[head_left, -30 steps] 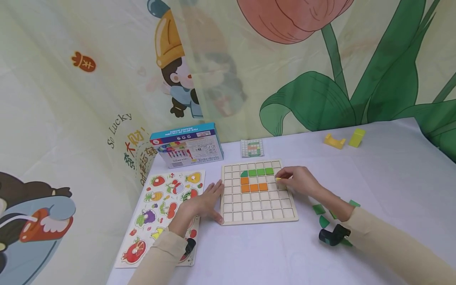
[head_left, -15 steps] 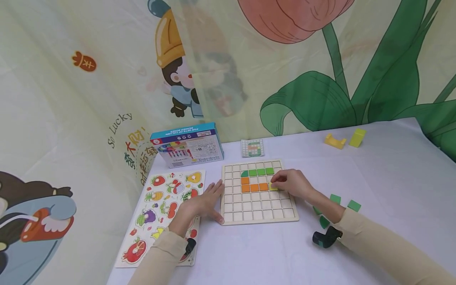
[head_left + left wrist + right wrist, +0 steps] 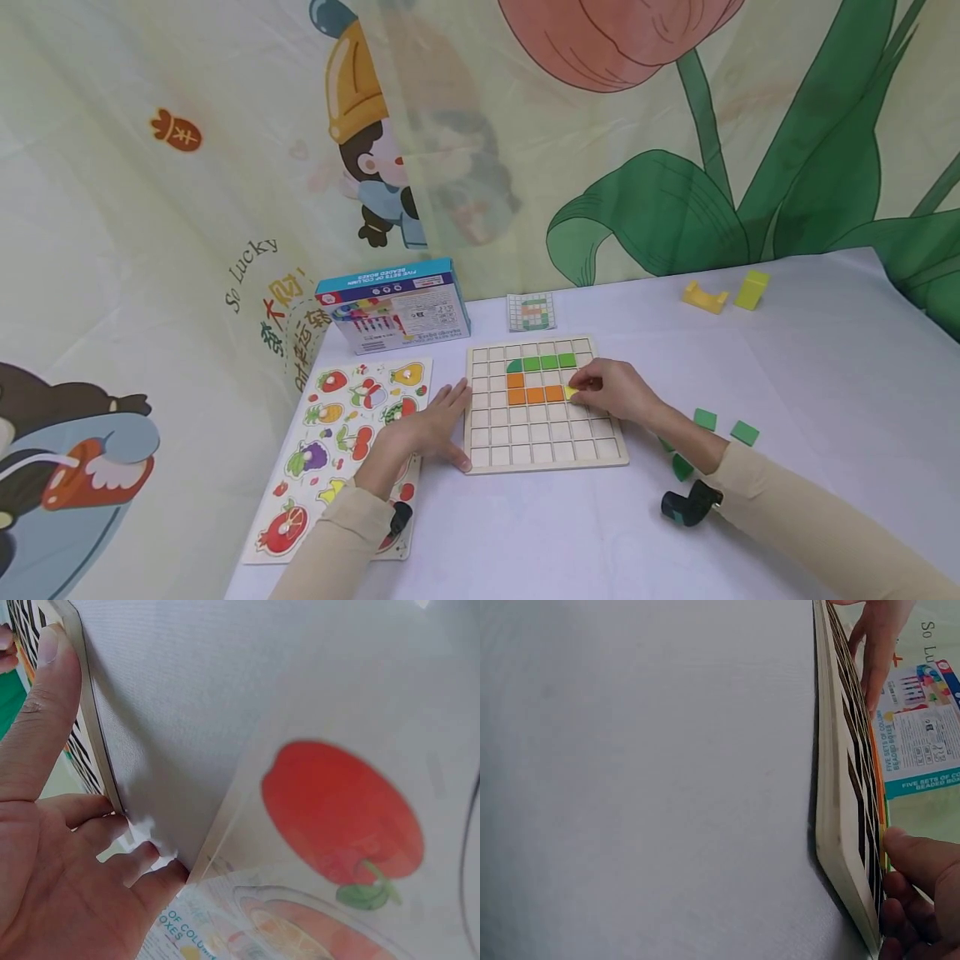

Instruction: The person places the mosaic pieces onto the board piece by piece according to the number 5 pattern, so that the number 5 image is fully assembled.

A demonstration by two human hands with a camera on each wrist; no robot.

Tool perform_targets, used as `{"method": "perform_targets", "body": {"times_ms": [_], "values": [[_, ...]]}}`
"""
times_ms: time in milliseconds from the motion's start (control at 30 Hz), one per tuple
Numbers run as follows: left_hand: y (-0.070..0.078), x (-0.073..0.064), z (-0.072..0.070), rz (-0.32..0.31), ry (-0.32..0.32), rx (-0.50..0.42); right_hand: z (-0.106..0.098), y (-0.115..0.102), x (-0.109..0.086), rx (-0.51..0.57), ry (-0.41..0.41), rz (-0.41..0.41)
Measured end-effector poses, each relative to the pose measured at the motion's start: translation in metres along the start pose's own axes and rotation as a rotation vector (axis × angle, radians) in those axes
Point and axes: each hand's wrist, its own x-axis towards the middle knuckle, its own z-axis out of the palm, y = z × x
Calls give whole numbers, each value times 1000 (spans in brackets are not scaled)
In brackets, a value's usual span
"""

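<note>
A wooden grid board (image 3: pixel 542 433) lies flat on the white cloth. Green tiles (image 3: pixel 550 362), one with a rounded corner, form a row on it, with orange tiles (image 3: pixel 535 395) below. My right hand (image 3: pixel 617 388) has thumb and fingertips pinched at a small yellow tile (image 3: pixel 569 392), which sits at the right end of the lower orange row, partly hidden by the fingers. My left hand (image 3: pixel 429 429) rests along the board's left edge with fingers spread; in the left wrist view its thumb (image 3: pixel 49 682) lies on the board's frame.
Loose green tiles (image 3: pixel 745 432) lie right of the board, some under the right forearm. A fruit puzzle board (image 3: pixel 300 492) is under the left forearm. Behind stand a blue box (image 3: pixel 405 312) and a small pattern card (image 3: pixel 531 312). Yellow blocks (image 3: pixel 705 297) sit at the back right.
My right hand has brought the yellow tile from the board's right side, down and left, to the cell beside the orange row. The left hand has stayed in place.
</note>
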Motion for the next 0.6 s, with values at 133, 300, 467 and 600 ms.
{"method": "perform_targets", "body": {"times_ms": [133, 300, 467, 600], "values": [[0, 0, 0, -2, 1, -2, 0, 2, 0, -9, 2, -10], [-1, 1, 0, -5, 3, -7, 2, 4, 2, -5, 12, -15], [-1, 1, 0, -8, 3, -10, 0, 4, 1, -2, -2, -6], [-1, 1, 0, -5, 2, -8, -8, 5, -2, 2, -10, 5]]}}
